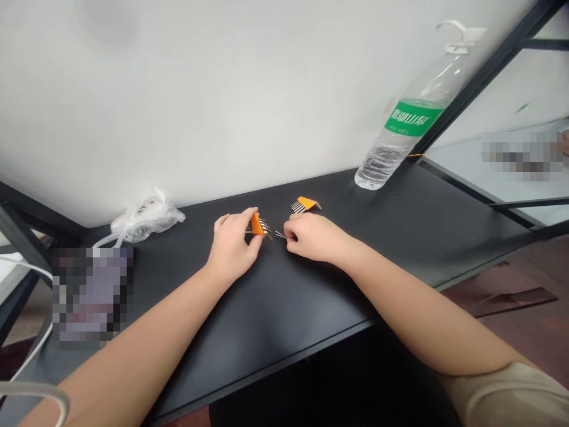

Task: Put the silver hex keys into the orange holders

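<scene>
My left hand (235, 242) grips an orange hex key holder (257, 225) between thumb and fingers, just above the black table (267, 308). Several metal keys stick out of its right side. Close by on the right, my right hand (311, 236) is closed in a pinch, and thin metal rods (280, 234) poke out from its fingertips toward the holder. A small gap separates the rods from the holder's keys. Behind my right hand lies a second orange hex key holder (307, 203), its row of metal keys pointing left; my hand hides its near part.
A large water bottle (400, 121) with a green label stands at the back right. A crumpled clear plastic bag (144, 219) lies at the back left by the wall. A blurred-out object (95, 293) and a white cable (38, 350) are at the left.
</scene>
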### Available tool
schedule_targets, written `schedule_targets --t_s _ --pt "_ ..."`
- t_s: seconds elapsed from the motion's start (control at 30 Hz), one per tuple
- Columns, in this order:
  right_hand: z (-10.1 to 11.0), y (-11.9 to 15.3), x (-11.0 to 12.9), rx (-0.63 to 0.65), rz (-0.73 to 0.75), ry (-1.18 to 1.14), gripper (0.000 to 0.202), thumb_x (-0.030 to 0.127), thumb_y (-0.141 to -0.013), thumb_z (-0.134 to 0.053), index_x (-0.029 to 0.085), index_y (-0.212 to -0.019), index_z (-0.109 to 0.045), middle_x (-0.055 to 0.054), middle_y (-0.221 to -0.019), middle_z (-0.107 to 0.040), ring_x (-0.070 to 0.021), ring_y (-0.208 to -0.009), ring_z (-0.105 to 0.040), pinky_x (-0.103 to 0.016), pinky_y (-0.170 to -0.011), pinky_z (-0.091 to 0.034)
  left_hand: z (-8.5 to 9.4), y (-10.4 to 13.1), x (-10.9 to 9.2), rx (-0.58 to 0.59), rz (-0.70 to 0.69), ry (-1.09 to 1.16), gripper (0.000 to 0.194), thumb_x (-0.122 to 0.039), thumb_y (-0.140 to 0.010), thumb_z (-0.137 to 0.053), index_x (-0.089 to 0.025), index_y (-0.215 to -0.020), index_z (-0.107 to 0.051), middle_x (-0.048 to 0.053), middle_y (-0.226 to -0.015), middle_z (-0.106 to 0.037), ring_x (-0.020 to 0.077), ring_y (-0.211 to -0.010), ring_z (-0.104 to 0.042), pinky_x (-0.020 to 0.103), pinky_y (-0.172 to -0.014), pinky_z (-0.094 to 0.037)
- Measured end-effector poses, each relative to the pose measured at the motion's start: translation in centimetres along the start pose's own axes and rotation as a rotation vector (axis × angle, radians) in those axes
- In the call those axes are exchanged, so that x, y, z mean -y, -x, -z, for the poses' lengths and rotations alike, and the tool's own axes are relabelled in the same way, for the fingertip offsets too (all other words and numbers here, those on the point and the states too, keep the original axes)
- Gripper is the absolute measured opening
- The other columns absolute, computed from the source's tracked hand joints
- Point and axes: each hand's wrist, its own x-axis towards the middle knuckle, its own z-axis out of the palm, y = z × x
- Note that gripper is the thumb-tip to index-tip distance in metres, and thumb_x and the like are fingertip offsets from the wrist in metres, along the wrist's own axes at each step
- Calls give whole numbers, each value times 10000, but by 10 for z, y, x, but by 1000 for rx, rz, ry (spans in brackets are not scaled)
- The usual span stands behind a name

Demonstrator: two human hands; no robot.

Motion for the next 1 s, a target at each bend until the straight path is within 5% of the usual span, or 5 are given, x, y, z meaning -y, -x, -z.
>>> schedule_targets --t_s 0.27,0.6,1.0 --pt "12 -1 -1 -160 34 -161 124 106 -832 -587 211 -791 -537 2 -761 -620 -164 -718 -553 -301 -724 -395 0 1 -3 20 -20 -11 494 -252 -919 -627 -249 -1406 -542 62 -1291 -723 265 -1176 -664 525 -1221 -313" --pt "11 1 -1 -83 39 -105 80 146 -856 -604 198 -795 -608 -49 -930 -655 -172 -779 -570 -306 -688 -376 -1 1 -3 18 0 -24 484 -267 -914 -635 -254 -1391 -557 68 -1230 -740 276 -1151 -675 544 -1221 -315" --pt "10 -1 -1 -115 32 -233 121 135 -811 -599 214 -775 -515 -5 -796 -620 -169 -752 -544 -297 -687 -375 -2 2 -2 34 -15 -37 479 -272 -916 -634 -253 -1389 -559 73 -1251 -731 270 -1149 -677 543 -1225 -297"
